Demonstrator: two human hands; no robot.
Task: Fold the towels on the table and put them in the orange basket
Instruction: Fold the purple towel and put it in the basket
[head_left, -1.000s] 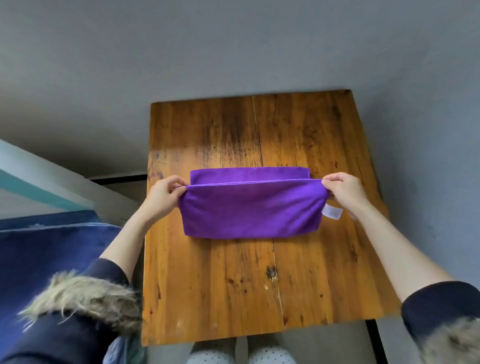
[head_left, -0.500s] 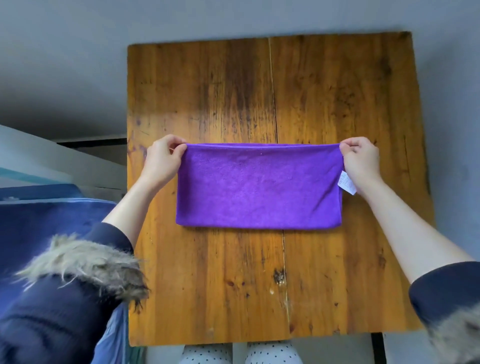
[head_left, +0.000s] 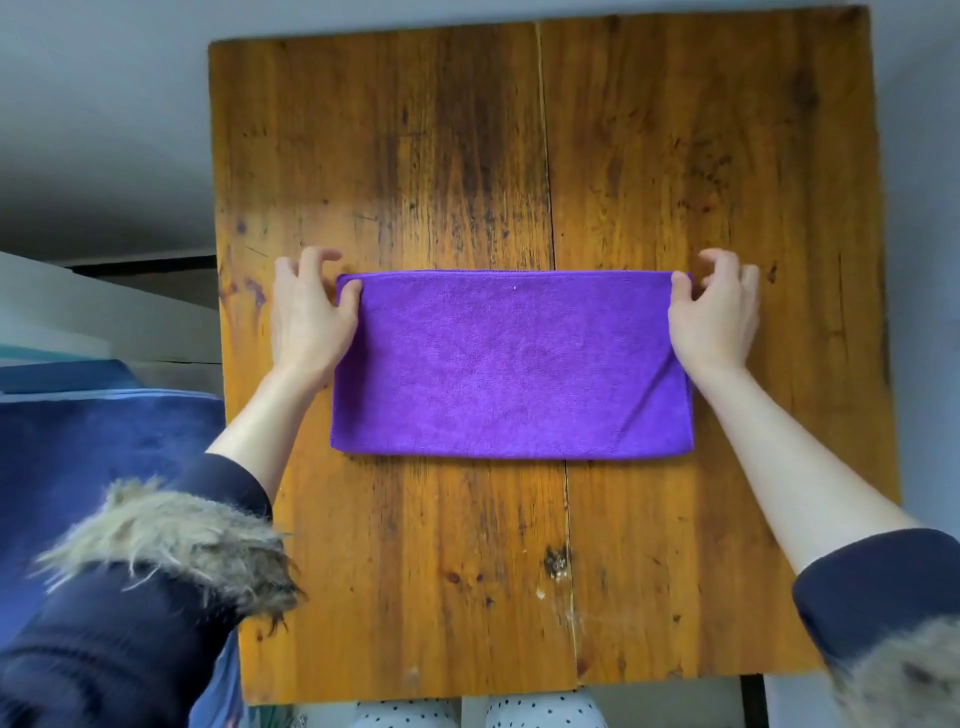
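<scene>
A purple towel lies flat on the wooden table, folded in half into a long rectangle with a diagonal crease near its right end. My left hand sits at the towel's far left corner, thumb on the cloth and fingers lifted and loosely curled above the table. My right hand mirrors it at the far right corner, thumb on the cloth and fingers raised off it. Neither hand grips the towel. The orange basket is not in view.
A blue fabric surface lies to the left of the table, below a white ledge. Grey floor surrounds the table. My dotted slippers show under the near edge.
The upper layer was carried over to the far edge and laid down, completing the half fold. Both hands then released their pinches on the corners and lifted their fingers.
</scene>
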